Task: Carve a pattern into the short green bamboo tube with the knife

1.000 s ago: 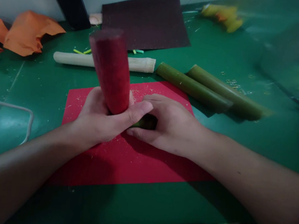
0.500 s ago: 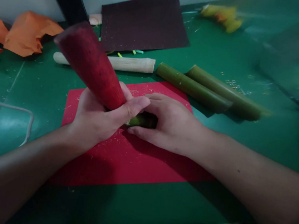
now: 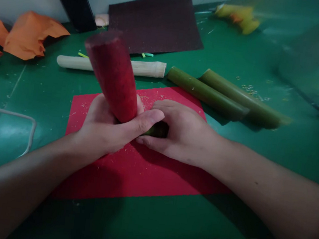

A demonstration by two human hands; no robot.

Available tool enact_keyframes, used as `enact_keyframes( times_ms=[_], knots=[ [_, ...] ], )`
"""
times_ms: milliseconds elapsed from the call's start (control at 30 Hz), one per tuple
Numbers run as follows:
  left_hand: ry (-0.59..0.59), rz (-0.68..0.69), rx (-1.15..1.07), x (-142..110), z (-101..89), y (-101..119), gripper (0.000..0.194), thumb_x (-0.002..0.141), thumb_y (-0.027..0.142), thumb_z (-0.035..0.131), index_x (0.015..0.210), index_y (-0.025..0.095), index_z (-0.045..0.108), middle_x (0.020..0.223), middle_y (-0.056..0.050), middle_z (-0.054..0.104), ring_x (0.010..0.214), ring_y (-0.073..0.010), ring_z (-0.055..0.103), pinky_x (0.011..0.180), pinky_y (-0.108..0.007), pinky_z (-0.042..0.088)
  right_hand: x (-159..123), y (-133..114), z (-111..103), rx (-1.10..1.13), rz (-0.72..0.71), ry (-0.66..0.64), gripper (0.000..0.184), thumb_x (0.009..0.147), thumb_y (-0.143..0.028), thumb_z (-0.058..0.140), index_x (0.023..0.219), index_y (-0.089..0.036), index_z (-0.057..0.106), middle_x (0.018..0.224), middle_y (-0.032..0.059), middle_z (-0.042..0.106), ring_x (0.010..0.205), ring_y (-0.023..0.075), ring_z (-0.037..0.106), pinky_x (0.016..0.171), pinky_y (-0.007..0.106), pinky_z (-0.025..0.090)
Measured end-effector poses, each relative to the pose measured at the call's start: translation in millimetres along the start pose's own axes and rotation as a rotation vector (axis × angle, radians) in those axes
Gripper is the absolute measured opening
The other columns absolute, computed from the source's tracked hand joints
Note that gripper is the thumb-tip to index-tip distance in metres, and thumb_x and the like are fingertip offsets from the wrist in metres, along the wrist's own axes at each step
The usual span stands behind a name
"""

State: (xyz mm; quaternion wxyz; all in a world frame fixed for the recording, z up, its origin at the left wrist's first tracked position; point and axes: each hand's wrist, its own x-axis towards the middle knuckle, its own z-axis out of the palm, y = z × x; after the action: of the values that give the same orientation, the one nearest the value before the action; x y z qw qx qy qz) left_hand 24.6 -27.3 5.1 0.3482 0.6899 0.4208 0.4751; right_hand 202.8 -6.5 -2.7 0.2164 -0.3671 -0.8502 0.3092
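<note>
My left hand is wrapped round the thick red handle of a tool, its wide end tilted up and a little to the left. The tool's working end is hidden behind my fingers and thumb. A short green bamboo piece lies under my right hand, gripped between thumb and fingers. My left thumb reaches over this piece, close to my right fingers. Both hands rest above a red sheet scattered with fine pale shavings.
Behind the hands lie a pale peeled bamboo stick and two green bamboo tubes. A dark sheet leans at the back. Crumpled orange paper sits left; small rings and a plastic bag are right.
The red handle has swung from a strong leftward slant to a more upright angle as my left hand turned. My right hand has stayed almost still on the bamboo piece.
</note>
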Motion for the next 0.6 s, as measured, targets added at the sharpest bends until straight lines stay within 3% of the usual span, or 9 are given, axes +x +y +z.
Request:
enact_keyframes(
  times_ms=[100, 233, 333, 467, 600],
  knots=[
    [0.016, -0.005, 0.033, 1.5, -0.3, 0.2, 0.034, 0.086, 0.027, 0.076, 0.057, 0.021, 0.058, 0.051, 0.006, 0.057, 0.047, -0.0061, 0.055, 0.044, -0.018, 0.046, 0.4, -0.5, 0.4, -0.013, 0.0, 0.011, 0.019, 0.08, -0.03, 0.077, 0.085, -0.016, 0.066, 0.084, 0.0037, 0.064, 0.082, 0.0187, 0.058, 0.073, 0.032, 0.043],
    [0.141, -0.047, -0.042, 5.5, -0.2, 0.4, 0.024, 0.083, 0.033, 0.08, 0.067, 0.02, 0.067, 0.057, 0.005, 0.061, 0.047, -0.0063, 0.053, 0.042, -0.021, 0.043, 0.7, -3.0, 1.0, -0.031, 0.01, -0.004, 0.021, 0.078, -0.03, 0.079, 0.09, -0.016, 0.069, 0.091, 0.0056, 0.068, 0.082, 0.0189, 0.059, 0.073, 0.032, 0.043],
    [0.197, -0.079, -0.069, 6.8, -0.4, -0.6, 0.032, 0.085, 0.043, 0.078, 0.065, 0.021, 0.067, 0.056, 0.003, 0.058, 0.046, -0.0066, 0.05, 0.041, -0.022, 0.04, 0.8, -4.6, 0.9, -0.025, 0.032, -0.023, 0.023, 0.077, -0.031, 0.08, 0.087, -0.016, 0.067, 0.09, 0.0054, 0.068, 0.082, 0.0187, 0.06, 0.072, 0.032, 0.043],
    [0.142, 0.023, -0.075, 5.5, -1.8, -3.8, 0.045, 0.087, 0.048, 0.074, 0.055, 0.02, 0.061, 0.049, 0.004, 0.051, 0.039, -0.0046, 0.042, 0.038, -0.022, 0.038, 0.4, -5.8, -0.5, -0.018, 0.036, -0.037, 0.021, 0.079, -0.032, 0.079, 0.087, -0.015, 0.067, 0.089, 0.0062, 0.068, 0.084, 0.0198, 0.061, 0.073, 0.033, 0.044],
    [0.013, 0.085, -0.093, 5.4, -2.4, -5.6, 0.042, 0.089, 0.041, 0.073, 0.055, 0.019, 0.059, 0.049, 0.004, 0.053, 0.041, -0.0052, 0.048, 0.039, -0.02, 0.04, -0.4, -6.4, -1.8, 0.014, 0.046, -0.038, 0.02, 0.08, -0.03, 0.077, 0.094, -0.018, 0.069, 0.091, 0.0057, 0.068, 0.089, 0.0213, 0.061, 0.076, 0.034, 0.044]
  ],
)
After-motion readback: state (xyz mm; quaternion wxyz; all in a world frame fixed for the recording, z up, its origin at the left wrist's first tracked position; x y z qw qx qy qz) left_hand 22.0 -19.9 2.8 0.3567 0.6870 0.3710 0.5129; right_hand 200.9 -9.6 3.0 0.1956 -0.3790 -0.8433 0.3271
